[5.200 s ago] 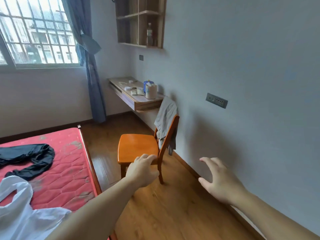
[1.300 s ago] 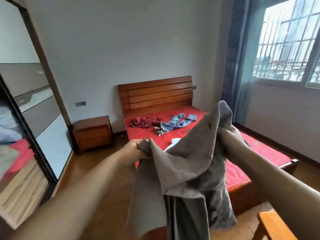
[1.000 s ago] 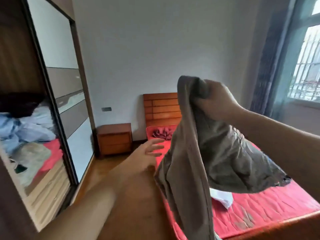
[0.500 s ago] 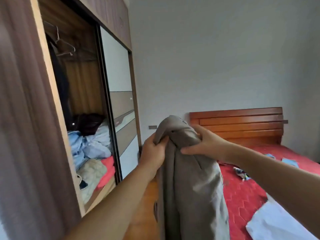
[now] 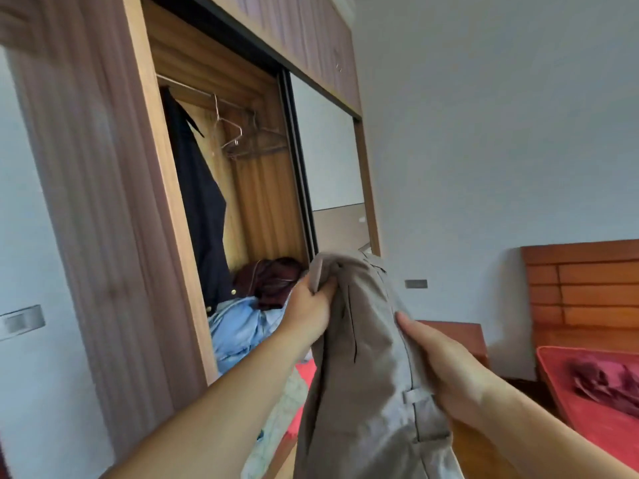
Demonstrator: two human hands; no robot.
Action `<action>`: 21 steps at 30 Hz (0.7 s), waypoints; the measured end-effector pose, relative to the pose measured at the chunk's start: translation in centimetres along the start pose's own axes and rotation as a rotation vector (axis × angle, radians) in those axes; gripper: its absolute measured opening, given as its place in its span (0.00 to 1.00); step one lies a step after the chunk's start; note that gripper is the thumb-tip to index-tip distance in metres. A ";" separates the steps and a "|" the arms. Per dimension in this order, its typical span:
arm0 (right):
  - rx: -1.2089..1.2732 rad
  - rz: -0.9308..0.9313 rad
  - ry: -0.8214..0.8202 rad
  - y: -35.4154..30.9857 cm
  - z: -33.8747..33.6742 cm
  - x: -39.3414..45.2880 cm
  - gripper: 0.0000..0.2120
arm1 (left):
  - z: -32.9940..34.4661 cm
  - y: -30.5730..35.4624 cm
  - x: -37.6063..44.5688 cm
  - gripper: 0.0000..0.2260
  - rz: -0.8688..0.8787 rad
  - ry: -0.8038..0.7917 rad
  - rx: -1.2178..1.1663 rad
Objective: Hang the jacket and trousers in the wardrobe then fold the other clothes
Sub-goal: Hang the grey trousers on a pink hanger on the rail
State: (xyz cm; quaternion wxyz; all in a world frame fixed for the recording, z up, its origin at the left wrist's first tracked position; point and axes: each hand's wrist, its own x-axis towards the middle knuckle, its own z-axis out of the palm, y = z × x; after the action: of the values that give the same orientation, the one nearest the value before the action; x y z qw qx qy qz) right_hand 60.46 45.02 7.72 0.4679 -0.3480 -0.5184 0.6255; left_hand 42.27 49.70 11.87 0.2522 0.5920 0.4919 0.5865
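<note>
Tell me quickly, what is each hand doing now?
Left hand: grips the top of the grey trousers.
Right hand: holds the same trousers from the side.

Beige trousers (image 5: 366, 357) — navy jacket (image 5: 198, 205)

Pale wall (image 5: 484, 150), wooden headboard (image 5: 584, 281), red mattress (image 5: 594, 409) at right.

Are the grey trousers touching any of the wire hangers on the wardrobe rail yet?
Apart. The head view shows the grey trousers held low by both hands, with open wardrobe back between them and the wire hangers up on the rail.
</note>
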 end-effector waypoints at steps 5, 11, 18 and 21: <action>-0.627 -0.618 0.229 -3.1 0.4 11.7 0.17 | -5.0 -4.5 7.6 0.09 -0.095 -0.021 0.014; -0.772 -0.910 0.275 -6.3 2.4 24.8 0.13 | -8.4 -11.5 17.0 0.08 -0.115 -0.227 0.192; -0.772 -0.637 -0.080 -10.5 2.0 36.9 0.08 | -7.8 -11.3 29.7 0.39 0.009 -0.694 -0.443; -0.593 -0.570 -0.155 -11.3 1.0 41.2 0.09 | -5.4 -11.8 34.2 0.35 0.047 -0.650 -0.345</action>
State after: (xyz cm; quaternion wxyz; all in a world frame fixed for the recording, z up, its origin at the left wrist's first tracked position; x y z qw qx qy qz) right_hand 48.90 83.98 20.98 0.4616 -0.2621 -0.7851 0.3191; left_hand 27.91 82.82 17.86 0.4777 0.7075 0.2661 0.4477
